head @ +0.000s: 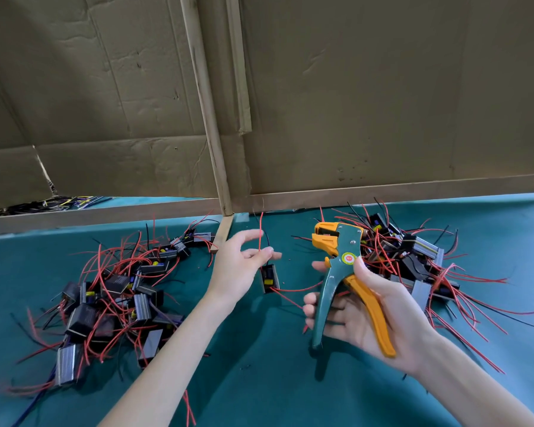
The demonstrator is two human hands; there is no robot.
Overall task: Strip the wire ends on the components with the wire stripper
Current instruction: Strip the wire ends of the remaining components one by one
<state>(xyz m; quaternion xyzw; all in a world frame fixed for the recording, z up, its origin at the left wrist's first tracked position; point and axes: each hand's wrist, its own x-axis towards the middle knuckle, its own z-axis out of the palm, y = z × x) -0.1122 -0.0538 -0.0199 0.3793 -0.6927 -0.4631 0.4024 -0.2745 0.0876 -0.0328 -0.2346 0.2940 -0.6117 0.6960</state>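
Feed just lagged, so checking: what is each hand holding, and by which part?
The left hand pinches the dangling component by its red wire; the right hand holds the wire stripper by its handles.

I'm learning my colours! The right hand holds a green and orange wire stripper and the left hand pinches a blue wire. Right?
Nearly. In the head view the wire the left hand pinches is red, not blue. The right hand does hold the green and orange wire stripper.

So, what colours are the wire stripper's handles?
The wire stripper has one dark green handle and one orange handle, seen in the head view.
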